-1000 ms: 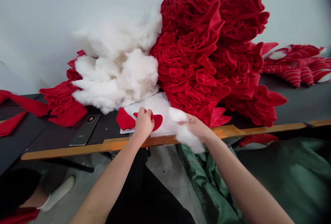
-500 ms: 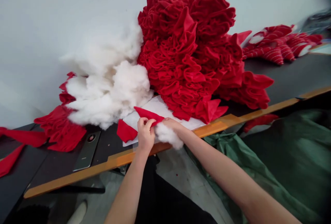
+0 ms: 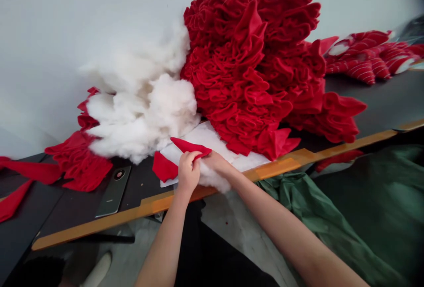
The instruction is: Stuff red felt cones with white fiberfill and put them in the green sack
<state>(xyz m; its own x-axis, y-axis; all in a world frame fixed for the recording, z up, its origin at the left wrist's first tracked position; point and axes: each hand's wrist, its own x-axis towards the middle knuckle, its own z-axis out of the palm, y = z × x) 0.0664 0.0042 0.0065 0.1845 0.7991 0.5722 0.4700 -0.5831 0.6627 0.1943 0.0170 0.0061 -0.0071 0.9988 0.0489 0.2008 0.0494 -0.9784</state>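
Note:
A pointed red fabric piece [image 3: 187, 145] lies over white paper [image 3: 212, 139] near the table's front edge. My left hand [image 3: 189, 170] is closed on its open end. My right hand [image 3: 215, 162] meets that same end from the right, fingers together and partly hidden by the cloth. Beneath my right hand hangs a white tuft of stuffing [image 3: 213, 178], which it appears to hold against the opening. Left of my left hand is another small red piece [image 3: 164, 168], flat on the paper.
Behind the hands rise a white stuffing heap [image 3: 142, 115] and a tall stack of red fabric [image 3: 238, 66]. A phone [image 3: 114, 190] lies at left beside more red pieces [image 3: 82, 159]. Striped red items [image 3: 367, 57] sit far right. Green cloth [image 3: 308, 198] hangs below the table edge.
The view has shifted slightly, so the piles sit further right. My right hand has moved closer to my left at the red piece's opening, and the white tuft has shifted with it.

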